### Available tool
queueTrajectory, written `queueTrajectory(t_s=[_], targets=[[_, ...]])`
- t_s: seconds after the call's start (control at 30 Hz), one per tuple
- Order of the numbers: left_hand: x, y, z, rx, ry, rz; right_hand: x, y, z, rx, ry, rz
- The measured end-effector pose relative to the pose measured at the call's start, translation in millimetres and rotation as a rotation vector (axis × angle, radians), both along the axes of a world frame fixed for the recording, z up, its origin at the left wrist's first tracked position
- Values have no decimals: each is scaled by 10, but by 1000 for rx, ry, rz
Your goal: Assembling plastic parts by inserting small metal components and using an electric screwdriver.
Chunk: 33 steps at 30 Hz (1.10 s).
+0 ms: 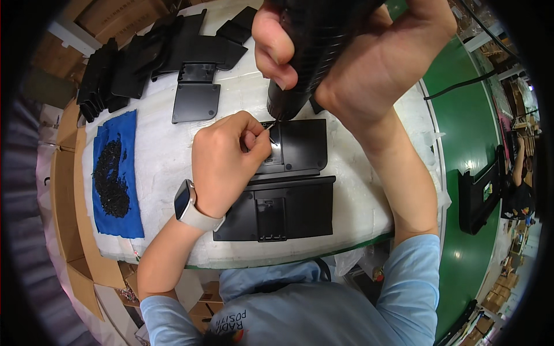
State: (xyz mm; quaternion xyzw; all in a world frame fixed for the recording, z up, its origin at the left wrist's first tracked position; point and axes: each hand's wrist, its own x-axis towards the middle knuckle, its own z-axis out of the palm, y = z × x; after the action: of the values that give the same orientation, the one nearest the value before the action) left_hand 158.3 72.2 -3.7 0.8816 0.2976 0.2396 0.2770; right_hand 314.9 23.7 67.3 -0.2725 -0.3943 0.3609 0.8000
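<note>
My right hand (375,72) grips a black electric screwdriver (309,55), which points down with its tip at a black plastic panel (306,144). Close to that tip, my left hand (228,144) pinches with thumb and forefinger over a recessed bracket in the panel. A thin dark bit shows at the fingertips, too small to name for certain. A second black panel (309,207) with a similar recess lies nearer to me, along the first one's front edge. My left wrist wears a watch (183,199) with a pale strap.
At the left, a heap of small black screws (112,184) lies on a blue cloth (131,216). Several black panels (196,104) are stacked or spread at the back left of the white-covered table (363,190). To the right runs a green surface (461,127) with a black frame-like part (479,196); another person sits beyond.
</note>
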Motion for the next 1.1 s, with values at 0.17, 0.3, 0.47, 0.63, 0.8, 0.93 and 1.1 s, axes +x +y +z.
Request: queueTrajectory(t_s=[0.17,0.3,0.47,0.63,0.8,0.93,1.1], targets=[[-2,6,-7,18,-25,-7,-27,15,20,-29,-39,-30],[3,11,-12,42,-20,-13,17,2,-66,4,1,26],[2,7,-16,2,-18,-12,-77,62,-60,31,20,27],[-8,4,-23,-6,-37,-22,-132,94,-129,-127,84,160],[-22,23,-58,36,-46,-37,-143,79,-10,-123,50,-8],[-7,21,-53,27,-58,-35,-32,28,-37,54,71,71],[-11,35,-63,7,-46,-17,-30,48,0,-33,-119,-100]])
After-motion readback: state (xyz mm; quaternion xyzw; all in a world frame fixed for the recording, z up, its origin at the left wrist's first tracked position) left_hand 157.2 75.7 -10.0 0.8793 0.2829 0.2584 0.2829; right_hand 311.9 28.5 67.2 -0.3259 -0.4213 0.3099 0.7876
